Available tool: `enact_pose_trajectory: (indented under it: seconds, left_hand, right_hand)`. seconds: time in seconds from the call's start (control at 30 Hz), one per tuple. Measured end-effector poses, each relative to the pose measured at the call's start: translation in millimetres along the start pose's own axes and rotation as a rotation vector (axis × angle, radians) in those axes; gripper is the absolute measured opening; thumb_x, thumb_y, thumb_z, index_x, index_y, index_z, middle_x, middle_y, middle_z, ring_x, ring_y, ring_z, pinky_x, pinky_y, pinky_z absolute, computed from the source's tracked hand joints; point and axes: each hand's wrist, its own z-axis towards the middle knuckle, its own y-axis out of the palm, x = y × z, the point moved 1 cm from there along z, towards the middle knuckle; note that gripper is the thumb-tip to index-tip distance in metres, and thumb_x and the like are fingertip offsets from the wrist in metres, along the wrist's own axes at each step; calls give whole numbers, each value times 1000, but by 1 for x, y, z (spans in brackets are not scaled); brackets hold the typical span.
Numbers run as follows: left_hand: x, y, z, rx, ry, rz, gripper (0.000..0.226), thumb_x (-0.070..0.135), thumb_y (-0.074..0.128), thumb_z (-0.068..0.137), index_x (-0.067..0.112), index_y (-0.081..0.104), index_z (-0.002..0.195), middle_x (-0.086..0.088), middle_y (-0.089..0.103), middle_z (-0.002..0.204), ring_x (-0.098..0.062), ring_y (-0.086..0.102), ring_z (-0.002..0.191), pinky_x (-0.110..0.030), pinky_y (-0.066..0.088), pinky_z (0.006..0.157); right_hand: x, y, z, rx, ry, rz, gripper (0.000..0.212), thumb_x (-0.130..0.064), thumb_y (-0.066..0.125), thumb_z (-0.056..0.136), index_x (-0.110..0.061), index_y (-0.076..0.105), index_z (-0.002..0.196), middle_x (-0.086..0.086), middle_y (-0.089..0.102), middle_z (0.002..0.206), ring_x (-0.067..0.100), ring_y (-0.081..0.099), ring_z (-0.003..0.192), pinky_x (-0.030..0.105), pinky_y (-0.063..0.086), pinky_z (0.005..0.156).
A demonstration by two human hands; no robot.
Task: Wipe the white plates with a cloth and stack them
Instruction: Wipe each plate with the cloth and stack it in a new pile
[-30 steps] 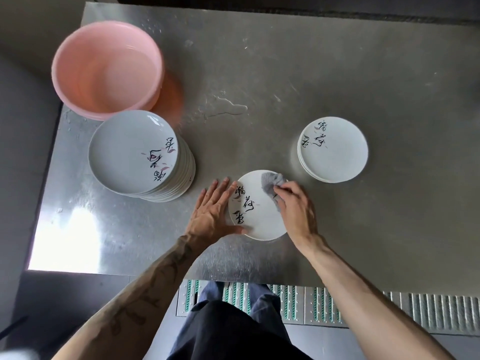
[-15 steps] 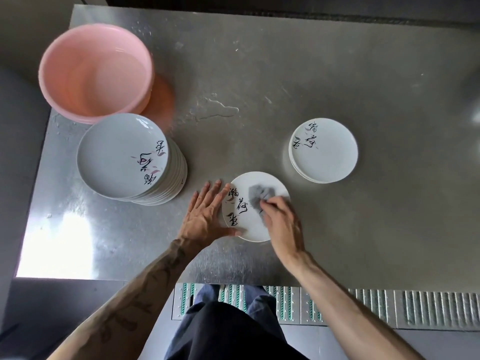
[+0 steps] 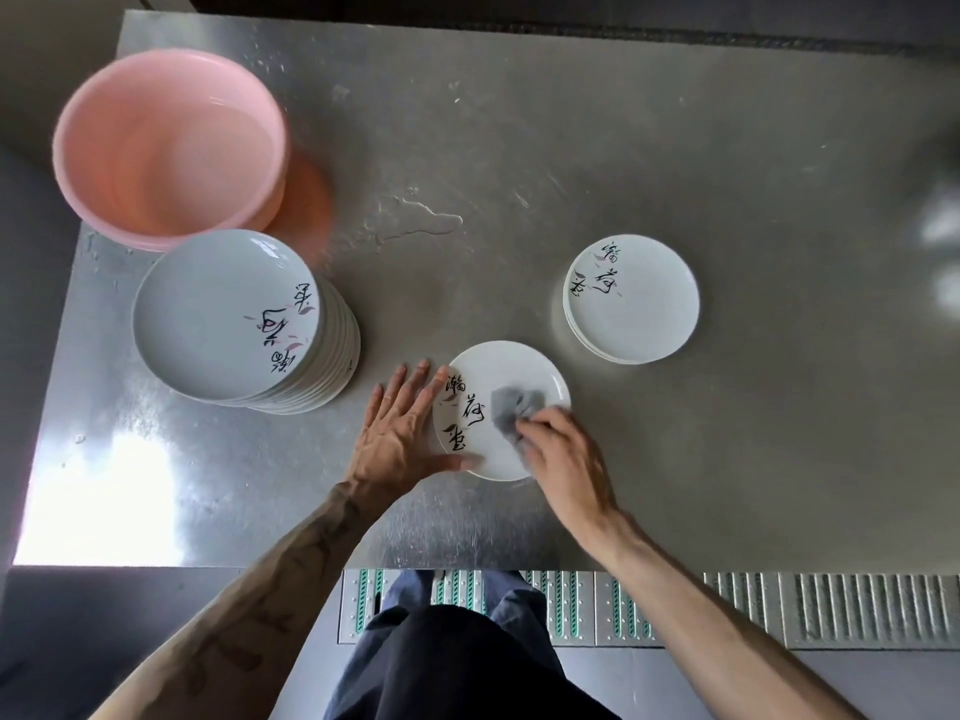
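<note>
Head view, looking down on a steel counter point(image 3: 675, 459): we are seeing one white plate point(image 3: 511, 363) lying flat between two hands, and we are using it as our landmark. The left hand point(image 3: 400, 428) is lying open against the plate's left rim, fingers straight, thumb pressing along the near edge to brace it. The right hand point(image 3: 566, 459) is reaching in from the plate's near right side, fingers curled and pinching a small grey cloth point(image 3: 511, 407) onto the plate's centre.

Being round, the plate has no long axis. It is showing black brush lettering and faint pink leaves on its left half.

Beyond the plate to the right, a short stack point(image 3: 644, 309) of matching plates is sitting. We are judging that the wiped plate goes there, and the right hand is nearer. Left of the plate, a taller stack point(image 3: 218, 314) is standing, with a pink basin point(image 3: 104, 163) behind it.
</note>
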Motion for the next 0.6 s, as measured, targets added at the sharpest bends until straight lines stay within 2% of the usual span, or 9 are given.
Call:
enact_pose_trajectory:
  seconds: [0.1, 0.23, 0.3, 0.4, 0.5, 0.6]
  left_hand:
    - [1, 0, 0, 6, 0, 4, 127, 87, 67, 64, 39, 2, 163, 7, -3, 172, -21, -10, 159, -48, -4, 129]
    - [2, 2, 0, 11, -10, -7, 127, 91, 61, 62, 39, 3, 163, 7, -2, 172, -20, -11, 159, -50, -4, 128]
    - [3, 1, 1, 11, -7, 0, 127, 94, 56, 61, 42, 0, 161, 7, -3, 172, -21, -11, 159, -50, -4, 128]
    - [2, 1, 1, -2, -7, 17, 128, 92, 61, 61, 44, -1, 162, 8, -5, 172, -20, -12, 159, -50, -3, 129]
    - [0, 1, 0, 5, 3, 18, 128, 91, 63, 63, 45, -5, 160, 8, -6, 172, -20, -13, 158, -50, -4, 129]
    - [0, 2, 1, 15, 9, -1, 127, 88, 66, 64, 42, 0, 162, 7, -4, 172, -21, -12, 159, -50, -4, 128]
  right_hand:
    - [1, 0, -9, -63, -56, -7, 31, -8, 79, 84, -12, 76, 115, -1, 66, 108, 17, 62, 93, 34, 61, 82]
    - [2, 2, -2, 69, 178, 41, 30, -7, 74, 88, -11, 76, 118, 1, 66, 110, 21, 62, 98, 33, 56, 87]
    - [-15, 14, -12, 54, 148, 116, 30, -10, 76, 88, -13, 76, 118, -3, 65, 109, 14, 61, 96, 26, 55, 88]
    - [-26, 23, -22, -9, 128, 215, 32, -15, 79, 87, -14, 76, 120, -7, 65, 109, 9, 61, 97, 24, 54, 93]
    - [-12, 15, -14, -35, 92, 178, 34, -15, 78, 88, -15, 75, 121, -7, 64, 112, 9, 60, 99, 23, 53, 95]
    - [14, -4, 1, 17, 118, 98, 33, -8, 78, 85, -14, 76, 118, -5, 67, 112, 13, 60, 100, 27, 53, 94]
